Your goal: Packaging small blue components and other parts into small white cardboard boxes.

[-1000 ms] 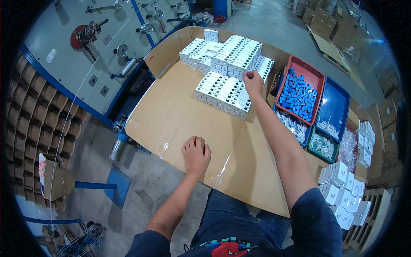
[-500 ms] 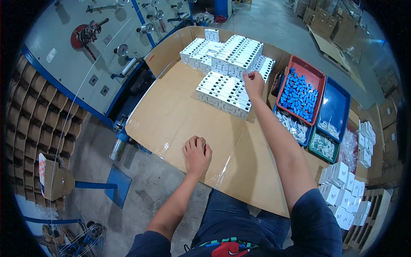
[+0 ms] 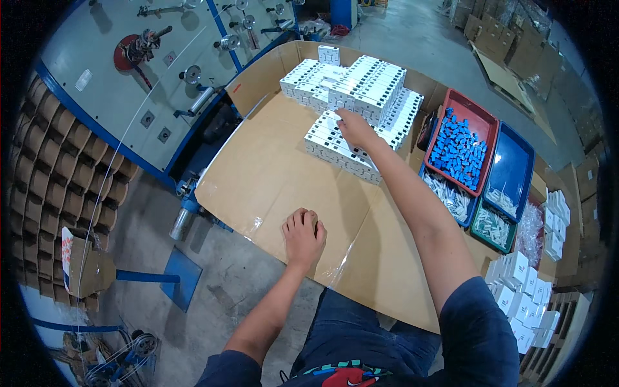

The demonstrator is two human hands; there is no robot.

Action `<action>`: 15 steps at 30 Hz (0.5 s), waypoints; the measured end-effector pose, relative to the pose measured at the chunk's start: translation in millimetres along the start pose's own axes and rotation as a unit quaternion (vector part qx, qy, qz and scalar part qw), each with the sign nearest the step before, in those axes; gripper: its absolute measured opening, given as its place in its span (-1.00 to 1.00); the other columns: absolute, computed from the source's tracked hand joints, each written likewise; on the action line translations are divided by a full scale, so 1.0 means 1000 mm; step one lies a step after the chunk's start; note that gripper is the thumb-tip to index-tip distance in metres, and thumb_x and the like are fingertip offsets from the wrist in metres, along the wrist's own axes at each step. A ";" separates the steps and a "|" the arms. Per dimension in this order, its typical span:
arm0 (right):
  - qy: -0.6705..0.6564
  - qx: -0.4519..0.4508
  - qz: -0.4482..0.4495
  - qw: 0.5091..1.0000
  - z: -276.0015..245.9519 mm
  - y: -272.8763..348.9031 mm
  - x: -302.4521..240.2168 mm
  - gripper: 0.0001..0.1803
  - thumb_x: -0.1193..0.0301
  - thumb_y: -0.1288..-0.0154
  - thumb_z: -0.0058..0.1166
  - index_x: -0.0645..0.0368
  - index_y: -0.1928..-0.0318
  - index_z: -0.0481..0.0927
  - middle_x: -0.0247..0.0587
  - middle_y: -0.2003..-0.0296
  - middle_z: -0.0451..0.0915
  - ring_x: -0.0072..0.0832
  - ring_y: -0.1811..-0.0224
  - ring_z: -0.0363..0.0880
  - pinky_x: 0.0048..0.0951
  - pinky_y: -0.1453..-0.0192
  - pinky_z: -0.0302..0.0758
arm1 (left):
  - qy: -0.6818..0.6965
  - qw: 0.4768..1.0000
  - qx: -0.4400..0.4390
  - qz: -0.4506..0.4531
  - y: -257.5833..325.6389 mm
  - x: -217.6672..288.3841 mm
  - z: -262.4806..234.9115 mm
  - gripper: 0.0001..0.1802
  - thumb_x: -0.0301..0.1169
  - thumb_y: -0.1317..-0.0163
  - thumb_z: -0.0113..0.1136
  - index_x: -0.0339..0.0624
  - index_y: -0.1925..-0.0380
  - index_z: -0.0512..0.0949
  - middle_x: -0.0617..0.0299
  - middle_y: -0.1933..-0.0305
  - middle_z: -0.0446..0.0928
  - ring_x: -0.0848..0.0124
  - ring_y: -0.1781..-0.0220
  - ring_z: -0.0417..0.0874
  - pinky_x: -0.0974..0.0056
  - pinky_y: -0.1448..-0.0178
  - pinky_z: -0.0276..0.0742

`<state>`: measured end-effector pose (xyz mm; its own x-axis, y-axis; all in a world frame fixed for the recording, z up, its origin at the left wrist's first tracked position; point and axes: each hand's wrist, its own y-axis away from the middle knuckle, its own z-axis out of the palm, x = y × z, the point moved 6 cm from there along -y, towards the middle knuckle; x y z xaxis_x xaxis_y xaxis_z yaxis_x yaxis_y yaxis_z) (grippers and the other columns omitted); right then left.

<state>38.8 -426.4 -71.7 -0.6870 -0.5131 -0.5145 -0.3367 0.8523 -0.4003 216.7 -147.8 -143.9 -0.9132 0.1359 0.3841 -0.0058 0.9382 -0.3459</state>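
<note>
Small white boxes with dark square marks stand packed in rows on a cardboard sheet. My right hand (image 3: 356, 131) reaches over the front block of boxes (image 3: 342, 153). Its fingers are drawn together with the tips at the block's far left part; whether they grip anything is hidden. Behind it a taller stack of white boxes (image 3: 371, 80) rises, and a single white box (image 3: 329, 55) stands on the far left rows. Near the sheet's front edge my left hand (image 3: 305, 240) rests on the cardboard sheet (image 3: 258, 168), fingers loosely bent, thumb apart, nothing visible in it.
To the right sit a red tray (image 3: 488, 119) of blue pieces, a blue tray (image 3: 516, 151), and a green tray (image 3: 480, 235) of small pale parts. More white boxes (image 3: 516, 267) are piled at lower right. A machine panel (image 3: 148, 71) with rollers stands at left.
My right hand has moved left along the front block, from its right end across the tops of the boxes. My left hand stays on the cardboard. The whole view has shifted slightly.
</note>
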 end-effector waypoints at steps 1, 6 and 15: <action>0.000 -0.013 0.021 1.000 0.002 -0.001 0.000 -0.58 0.42 -0.45 0.05 0.32 -0.25 0.54 0.22 -0.15 0.62 0.09 -0.22 0.58 -0.06 -0.33 0.49 | -0.007 1.000 -0.003 -0.001 0.001 -0.002 0.000 -0.65 -0.22 -0.30 0.20 -0.15 -0.01 0.54 0.05 -0.18 0.49 0.07 -0.28 0.44 -0.06 -0.37 0.29; 0.010 -0.003 0.041 0.999 0.005 -0.005 0.004 -0.54 0.39 -0.43 0.08 0.33 -0.26 0.50 0.26 -0.13 0.62 0.13 -0.19 0.59 -0.03 -0.29 0.52 | -0.004 1.000 -0.003 -0.001 -0.002 -0.001 0.000 -0.65 -0.22 -0.30 0.20 -0.15 -0.01 0.54 0.05 -0.18 0.49 0.07 -0.28 0.44 -0.06 -0.36 0.30; 0.019 0.003 0.047 0.999 0.005 -0.008 0.006 -0.54 0.37 -0.41 0.10 0.32 -0.24 0.53 0.27 -0.09 0.64 0.14 -0.17 0.60 -0.02 -0.27 0.53 | -0.001 1.000 0.011 0.004 -0.003 -0.002 -0.001 -0.66 -0.24 -0.29 0.23 -0.14 0.01 0.54 0.07 -0.15 0.49 0.07 -0.26 0.46 -0.06 -0.34 0.31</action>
<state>41.0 -436.7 -75.3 -0.7400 -0.4260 -0.5204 -0.2659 0.8961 -0.3554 218.6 -150.7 -143.1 -0.9142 0.1436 0.3789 -0.0066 0.9298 -0.3681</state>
